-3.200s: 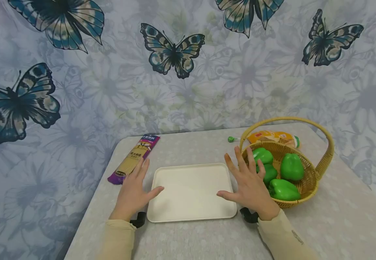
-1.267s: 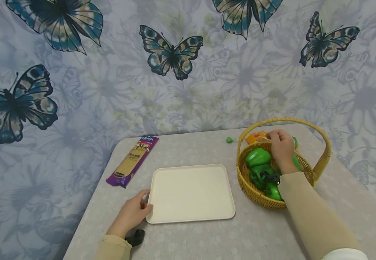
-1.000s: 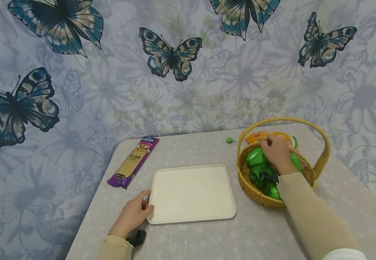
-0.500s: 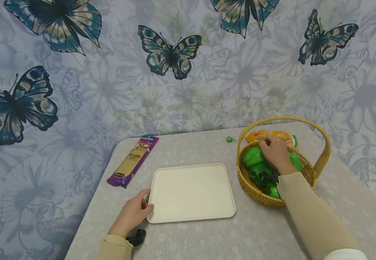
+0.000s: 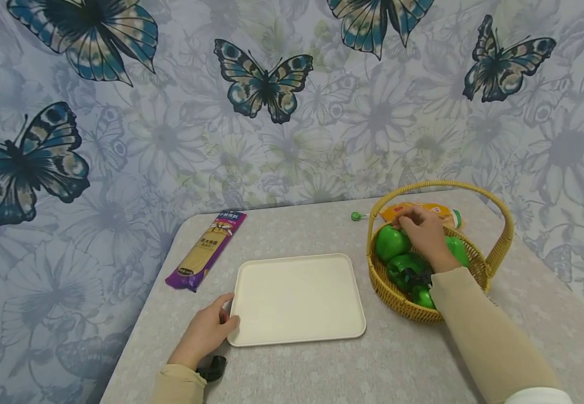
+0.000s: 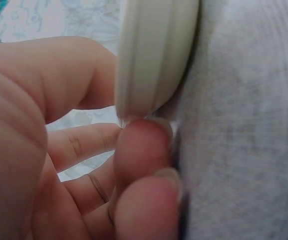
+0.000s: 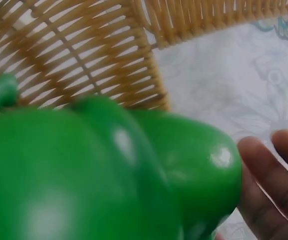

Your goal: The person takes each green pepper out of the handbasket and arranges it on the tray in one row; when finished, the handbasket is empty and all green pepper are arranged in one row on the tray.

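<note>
A cream rectangular tray (image 5: 297, 300) lies on the table. My left hand (image 5: 203, 336) pinches its left edge; in the left wrist view the thumb lies over the tray rim (image 6: 148, 55) and fingertips (image 6: 143, 150) press the edge from below. My right hand (image 5: 425, 235) reaches into a woven basket (image 5: 384, 292), under its arched handle. Its fingers hold a green bell pepper (image 5: 391, 245) at the basket's left side. In the right wrist view, fingers (image 7: 263, 185) meet the end of that pepper (image 7: 198, 170); the thumb is mostly hidden. More green peppers (image 5: 404, 268) sit beneath and beside it.
To the tray's left lies a purple pack of noodles (image 5: 206, 252). Behind the basket is an orange bag (image 5: 441, 212) with a green end, and a small green ball on a stick (image 5: 356, 216). A butterfly-patterned wall (image 5: 292, 157) stands at the table's back.
Both hands were spread above the tray at first. The left went to the tray's left edge, the right into the basket. Lately the pepper at the right fingers has tilted and risen slightly.
</note>
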Available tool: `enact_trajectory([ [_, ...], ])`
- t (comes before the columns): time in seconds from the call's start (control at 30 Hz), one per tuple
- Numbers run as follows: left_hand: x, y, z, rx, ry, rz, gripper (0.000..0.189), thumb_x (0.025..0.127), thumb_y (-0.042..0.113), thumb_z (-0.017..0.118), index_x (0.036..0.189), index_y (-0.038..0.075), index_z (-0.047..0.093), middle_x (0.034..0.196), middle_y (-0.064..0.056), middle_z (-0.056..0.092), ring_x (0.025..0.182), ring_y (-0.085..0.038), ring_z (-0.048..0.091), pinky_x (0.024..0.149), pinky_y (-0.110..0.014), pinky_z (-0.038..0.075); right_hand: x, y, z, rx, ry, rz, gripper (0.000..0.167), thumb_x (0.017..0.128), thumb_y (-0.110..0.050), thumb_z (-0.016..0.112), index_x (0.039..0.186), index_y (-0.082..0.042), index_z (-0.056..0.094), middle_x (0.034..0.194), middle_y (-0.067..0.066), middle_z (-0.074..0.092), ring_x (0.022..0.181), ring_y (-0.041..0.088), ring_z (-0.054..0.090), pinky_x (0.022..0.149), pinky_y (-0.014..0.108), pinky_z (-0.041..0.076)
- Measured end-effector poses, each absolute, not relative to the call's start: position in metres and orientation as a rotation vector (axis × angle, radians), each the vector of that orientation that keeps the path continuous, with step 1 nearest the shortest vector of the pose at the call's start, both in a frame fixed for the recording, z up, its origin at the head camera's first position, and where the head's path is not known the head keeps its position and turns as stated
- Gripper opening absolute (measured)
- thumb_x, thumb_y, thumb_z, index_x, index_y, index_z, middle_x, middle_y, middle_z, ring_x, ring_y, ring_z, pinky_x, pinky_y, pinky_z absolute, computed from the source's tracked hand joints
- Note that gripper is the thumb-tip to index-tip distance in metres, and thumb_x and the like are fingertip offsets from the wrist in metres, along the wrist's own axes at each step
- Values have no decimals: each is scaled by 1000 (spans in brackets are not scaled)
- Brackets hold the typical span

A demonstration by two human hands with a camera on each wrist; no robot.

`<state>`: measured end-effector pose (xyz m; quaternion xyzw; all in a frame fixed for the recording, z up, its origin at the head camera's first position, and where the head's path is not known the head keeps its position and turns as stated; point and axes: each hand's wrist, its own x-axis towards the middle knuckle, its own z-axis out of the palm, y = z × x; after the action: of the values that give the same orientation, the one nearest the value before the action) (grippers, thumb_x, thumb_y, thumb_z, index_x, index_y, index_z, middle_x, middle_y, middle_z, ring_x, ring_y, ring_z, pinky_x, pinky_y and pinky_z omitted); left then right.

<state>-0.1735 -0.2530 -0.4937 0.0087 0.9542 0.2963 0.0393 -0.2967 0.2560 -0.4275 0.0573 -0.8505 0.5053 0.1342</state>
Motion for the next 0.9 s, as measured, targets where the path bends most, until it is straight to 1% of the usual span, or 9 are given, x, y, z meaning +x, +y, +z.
enact_trajectory([
  [0.1, -174, -253, -494, 25, 2924, 907, 60, 93, 22, 72, 147, 6, 52, 78, 2, 58, 65, -14, 50, 58, -29, 41, -299, 256, -430, 195, -2460, 1420, 27, 105, -25, 54, 112, -5, 71, 107, 15, 72, 88, 12, 67, 77, 27, 54],
  [0.17, -173, -253, -494, 32, 2926, 908, 60, 93, 22, 72, 147, 5, 52, 78, 2, 58, 65, -13, 50, 58, -29, 41, -301, 256, -431, 216, -2469, 1384, 23, 104, -22, 55, 111, -6, 72, 106, 13, 72, 91, 11, 66, 82, 33, 54],
  [0.27, -173, -253, -494, 32, 2924, 908, 59, 93, 22, 71, 147, 5, 52, 78, 2, 58, 65, -13, 50, 58, -29, 41, -303, 257, -432, 266, -2495, 1335, 21, 103, -15, 55, 110, -5, 72, 110, 14, 73, 97, 16, 65, 89, 44, 53],
  [0.33, -174, -253, -494, 32, 2924, 909, 60, 93, 22, 71, 147, 5, 52, 78, 2, 58, 65, -13, 50, 58, -29, 41, -303, 257, -432, 280, -2519, 1311, 22, 103, -10, 53, 112, -5, 72, 113, 16, 72, 97, 21, 64, 84, 45, 53],
  [0.43, -174, -253, -494, 32, 2924, 910, 60, 93, 23, 71, 147, 6, 52, 78, 2, 58, 65, -14, 50, 59, -29, 41, -303, 258, -430, 269, -2558, 1265, 26, 100, -4, 51, 117, -4, 70, 120, 18, 70, 92, 28, 63, 70, 41, 51],
  [0.5, -174, -253, -494, 35, 2923, 910, 60, 93, 23, 71, 147, 6, 52, 78, 2, 58, 65, -14, 50, 59, -30, 41, -302, 258, -430, 261, -2580, 1250, 28, 100, -2, 50, 120, -4, 69, 125, 19, 68, 93, 32, 63, 66, 40, 48],
  [0.57, -174, -253, -494, 35, 2923, 907, 60, 93, 23, 71, 148, 6, 52, 78, 2, 58, 65, -14, 50, 59, -30, 41, -302, 257, -429, 263, -2604, 1247, 28, 100, -3, 51, 124, -4, 67, 130, 19, 65, 99, 35, 64, 70, 41, 49],
  [0.7, -174, -253, -495, 31, 2920, 906, 61, 93, 23, 71, 148, 6, 51, 79, 2, 58, 66, -14, 51, 60, -30, 41, -302, 257, -428, 272, -2649, 1250, 28, 101, -6, 56, 128, -5, 65, 136, 19, 61, 112, 39, 62, 83, 50, 50],
  [0.9, -174, -253, -493, 15, 2908, 921, 60, 94, 24, 71, 148, 8, 51, 80, 1, 59, 66, -14, 51, 59, -30, 41, -303, 256, -430, 312, -2751, 1235, 36, 101, -20, 64, 134, -7, 62, 142, 21, 57, 126, 44, 53, 99, 61, 45],
])
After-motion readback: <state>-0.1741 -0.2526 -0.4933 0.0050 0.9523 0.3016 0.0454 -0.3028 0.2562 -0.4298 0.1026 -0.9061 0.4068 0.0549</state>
